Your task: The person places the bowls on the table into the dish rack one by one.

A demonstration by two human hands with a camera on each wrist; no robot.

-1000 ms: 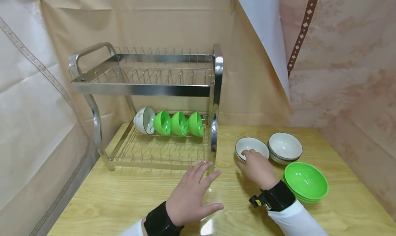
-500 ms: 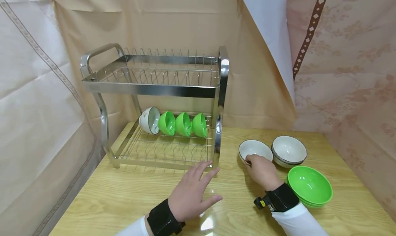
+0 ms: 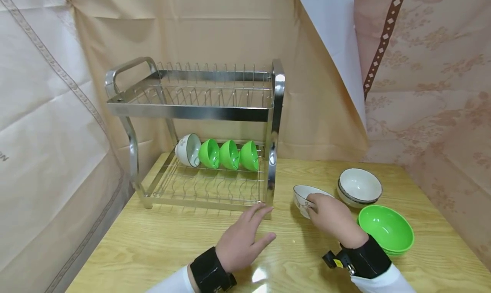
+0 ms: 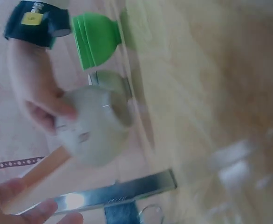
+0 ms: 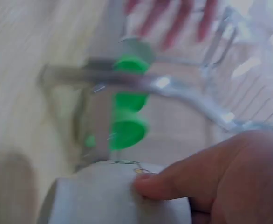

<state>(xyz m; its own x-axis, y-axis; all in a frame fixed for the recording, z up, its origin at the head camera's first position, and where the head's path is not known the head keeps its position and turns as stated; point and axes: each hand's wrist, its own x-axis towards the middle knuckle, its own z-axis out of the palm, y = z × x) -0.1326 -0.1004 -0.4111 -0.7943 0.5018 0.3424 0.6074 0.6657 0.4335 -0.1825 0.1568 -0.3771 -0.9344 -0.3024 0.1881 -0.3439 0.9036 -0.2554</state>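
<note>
A wood-grain surface (image 3: 291, 259) runs back to a tan cloth (image 3: 222, 41), with a pale pink floral cloth (image 3: 437, 71) on the right and a whitish cloth (image 3: 50, 135) on the left.

The right hand (image 3: 335, 220) pinches a white bowl (image 3: 302, 202) at its near side, thumb on the outer wall in the right wrist view. The bowl is tilted, to the right of the rack (image 3: 192, 111) and just beside a stack of white bowls (image 3: 359, 186); whether its base is wholly off the surface, I cannot tell. The left hand (image 3: 243, 242) holds nothing, its fingers spread near the rack's front right foot.

To handle the bowl well, a firm pinch across the wall seems best, since glazed ware may slip. It would help to raise it straight and slowly, clear of the neighbouring stack, and to let the left hand steady the far side if the tilt grows.

Green bowls (image 3: 385, 229) stand stacked near the right wrist. On the rack's lower tier, a patterned bowl (image 3: 188, 150) and three green cups (image 3: 229, 155) lean in a row, mouths to the right. Light glints off the surface between the forearms.
</note>
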